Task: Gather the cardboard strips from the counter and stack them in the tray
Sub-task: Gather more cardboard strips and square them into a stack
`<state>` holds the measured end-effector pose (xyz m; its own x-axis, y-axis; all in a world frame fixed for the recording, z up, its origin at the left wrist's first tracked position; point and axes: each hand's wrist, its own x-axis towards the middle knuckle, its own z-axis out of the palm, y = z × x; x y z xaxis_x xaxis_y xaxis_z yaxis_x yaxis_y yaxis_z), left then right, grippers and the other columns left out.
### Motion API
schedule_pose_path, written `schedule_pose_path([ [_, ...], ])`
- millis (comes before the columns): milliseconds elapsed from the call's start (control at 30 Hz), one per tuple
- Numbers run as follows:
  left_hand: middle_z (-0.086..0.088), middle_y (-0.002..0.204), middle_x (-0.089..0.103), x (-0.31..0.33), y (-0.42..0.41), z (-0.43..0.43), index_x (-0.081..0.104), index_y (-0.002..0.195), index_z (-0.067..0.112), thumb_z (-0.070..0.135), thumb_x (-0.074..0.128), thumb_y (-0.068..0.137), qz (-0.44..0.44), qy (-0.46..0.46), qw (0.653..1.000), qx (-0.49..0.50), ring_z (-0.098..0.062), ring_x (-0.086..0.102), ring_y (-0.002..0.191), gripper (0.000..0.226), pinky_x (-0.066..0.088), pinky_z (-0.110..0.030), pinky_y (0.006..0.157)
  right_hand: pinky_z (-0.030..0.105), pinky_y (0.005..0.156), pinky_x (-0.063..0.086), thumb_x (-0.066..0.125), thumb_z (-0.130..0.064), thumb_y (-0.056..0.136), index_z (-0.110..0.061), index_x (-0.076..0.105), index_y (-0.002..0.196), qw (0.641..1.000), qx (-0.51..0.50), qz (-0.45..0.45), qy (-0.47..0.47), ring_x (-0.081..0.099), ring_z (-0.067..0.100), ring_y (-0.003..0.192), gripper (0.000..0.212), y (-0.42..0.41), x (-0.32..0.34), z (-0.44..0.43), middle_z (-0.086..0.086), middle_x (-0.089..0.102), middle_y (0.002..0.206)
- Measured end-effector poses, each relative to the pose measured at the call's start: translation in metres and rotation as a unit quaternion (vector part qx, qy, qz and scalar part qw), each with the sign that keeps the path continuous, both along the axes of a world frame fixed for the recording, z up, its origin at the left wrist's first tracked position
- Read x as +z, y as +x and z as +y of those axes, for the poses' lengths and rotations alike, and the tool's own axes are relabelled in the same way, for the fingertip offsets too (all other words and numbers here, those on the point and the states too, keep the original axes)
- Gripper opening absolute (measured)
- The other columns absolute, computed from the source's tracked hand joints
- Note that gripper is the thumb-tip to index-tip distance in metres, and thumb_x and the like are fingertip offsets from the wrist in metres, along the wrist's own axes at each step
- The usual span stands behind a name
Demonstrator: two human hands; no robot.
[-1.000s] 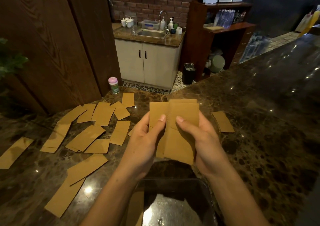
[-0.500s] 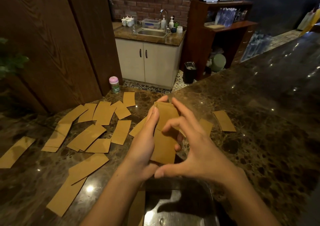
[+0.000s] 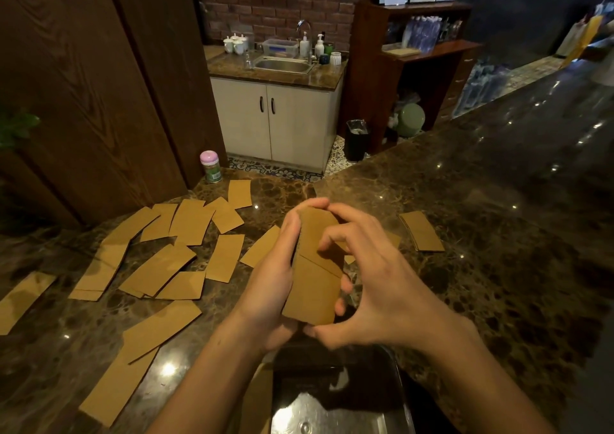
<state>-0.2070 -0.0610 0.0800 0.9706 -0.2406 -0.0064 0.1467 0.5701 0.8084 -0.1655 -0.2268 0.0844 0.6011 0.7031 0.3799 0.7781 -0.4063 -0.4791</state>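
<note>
Both hands' fingers (image 3: 335,234) around strips (image 3: 315,287)

Both forearms rise bare from the bottom edge and angle inward, so the two hands meet at the middle of the view. The left hand (image 3: 272,277) stands on edge with the palm turned right — its fingers run straight up one long side of a bundle of strips (image 3: 314,267), and a few fingertips show curling round the far side. The right hand (image 3: 375,287) arches over from the other side, back of the hand to the camera: thumb low at the bundle's near end, index reaching to the far end, middle finger bent onto the face.
</note>
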Motion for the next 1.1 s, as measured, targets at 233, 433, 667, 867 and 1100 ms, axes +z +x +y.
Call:
schedule_pose_path([
  [233, -0.022, 0.108, 0.06, 0.003, -0.004, 0.003, 0.056, 0.122, 0.035, 0.049, 0.033, 0.102, -0.01, 0.038, 0.999, 0.004, -0.036, 0.062, 0.072, 0.034, 0.055, -0.041, 0.061, 0.035, 0.101, 0.056, 0.093, -0.053, 0.06, -0.026, 0.045, 0.127, 1.0, 0.012, -0.01, 0.013, 0.032, 0.014, 0.146, 0.087, 0.0, -0.002, 0.0, -0.004, 0.028, 0.159],
  [433, -0.023, 0.095, 0.06, -0.001, -0.007, 0.007, 0.055, 0.125, 0.028, 0.048, 0.033, 0.106, 0.021, 0.022, 0.999, 0.04, -0.032, 0.058, 0.066, 0.035, 0.049, -0.037, 0.057, 0.024, 0.117, 0.037, 0.087, -0.062, 0.064, -0.027, 0.04, 0.136, 0.999, 0.035, -0.002, -0.041, 0.028, 0.009, 0.15, 0.093, -0.004, 0.0, 0.006, -0.005, 0.019, 0.167],
  [667, -0.021, 0.088, 0.065, -0.011, -0.024, 0.022, 0.053, 0.134, 0.027, 0.05, 0.034, 0.105, 0.057, 0.043, 0.996, 0.048, -0.032, 0.059, 0.066, 0.042, 0.047, -0.037, 0.063, 0.029, 0.117, 0.04, 0.083, -0.067, 0.066, -0.033, 0.034, 0.138, 0.995, 0.059, 0.013, -0.08, 0.026, 0.008, 0.15, 0.094, -0.014, -0.004, 0.016, -0.006, 0.023, 0.164],
  [867, -0.02, 0.091, 0.067, -0.015, -0.043, 0.033, 0.062, 0.123, 0.03, 0.05, 0.033, 0.105, 0.07, 0.043, 0.995, 0.065, -0.032, 0.063, 0.065, 0.04, 0.054, -0.036, 0.056, 0.022, 0.113, 0.037, 0.083, -0.068, 0.063, -0.027, 0.039, 0.136, 0.996, 0.061, 0.006, -0.07, 0.033, 0.013, 0.146, 0.095, -0.026, -0.017, 0.038, -0.003, 0.027, 0.163],
  [1100, -0.005, 0.141, 0.055, -0.029, -0.076, 0.058, 0.048, 0.146, 0.019, 0.094, 0.039, 0.067, -0.013, 0.28, 0.959, 0.029, 0.002, 0.063, 0.111, 0.109, 0.056, -0.021, 0.085, 0.035, 0.11, 0.05, 0.09, -0.052, 0.062, -0.038, 0.048, 0.123, 0.944, 0.139, 0.295, 0.055, 0.054, 0.012, 0.136, 0.075, -0.044, -0.026, 0.027, -0.014, 0.053, 0.145],
])
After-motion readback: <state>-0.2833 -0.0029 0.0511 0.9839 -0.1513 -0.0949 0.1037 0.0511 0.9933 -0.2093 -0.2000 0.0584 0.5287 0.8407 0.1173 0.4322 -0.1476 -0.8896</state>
